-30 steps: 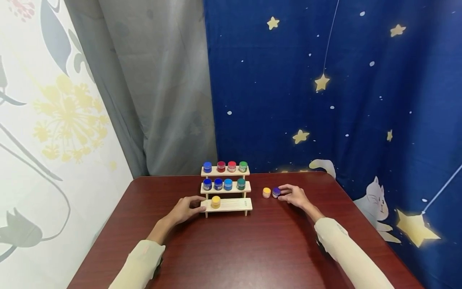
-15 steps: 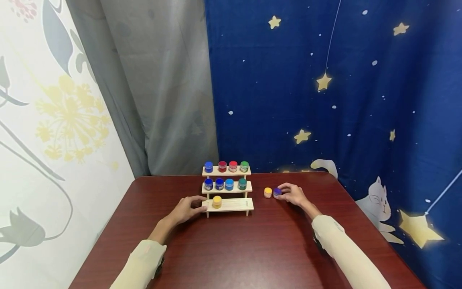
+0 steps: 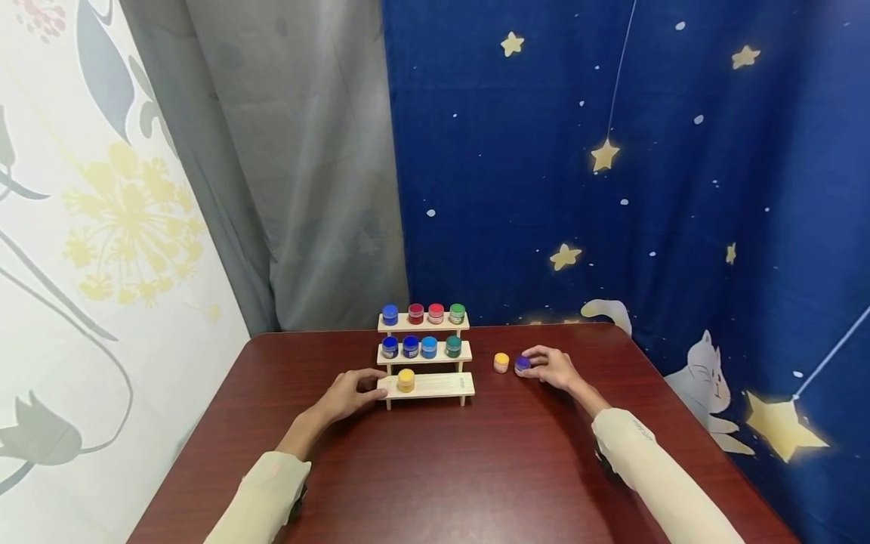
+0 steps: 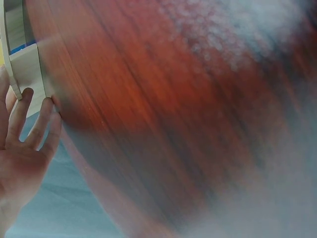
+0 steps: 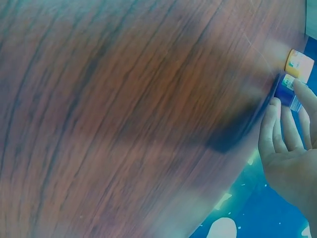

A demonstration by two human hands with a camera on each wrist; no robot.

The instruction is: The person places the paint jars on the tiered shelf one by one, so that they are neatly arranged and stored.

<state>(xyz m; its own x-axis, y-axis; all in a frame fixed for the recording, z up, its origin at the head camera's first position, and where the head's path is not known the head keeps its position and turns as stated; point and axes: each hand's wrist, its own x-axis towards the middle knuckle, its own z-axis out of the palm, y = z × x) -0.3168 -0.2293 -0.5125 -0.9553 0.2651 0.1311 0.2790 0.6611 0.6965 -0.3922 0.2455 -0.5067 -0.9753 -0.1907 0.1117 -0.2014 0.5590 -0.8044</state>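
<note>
My left hand grips the left end of a three-tier wooden stand, thumb at the front edge of the lowest step. Its fingertips lie against the pale side panel in the left wrist view. A yellow paint jar stands toward the left on that step. To the right of the stand, my right hand pinches a purple paint jar between thumb and fingers, partly covering it. Close beside that jar, a yellow-lidded paint jar stands on the table. The right wrist view shows the purple jar between the fingertips.
Blue, light blue and dark green jars line the middle step. Blue, dark red, red and green jars fill the top one. The reddish-brown table ends just behind the stand, before a grey curtain and a blue starry one.
The purple jar has shifted slightly right and nearer to me, widening the gap to the yellow-lidded jar. My left hand keeps its place on the stand.
</note>
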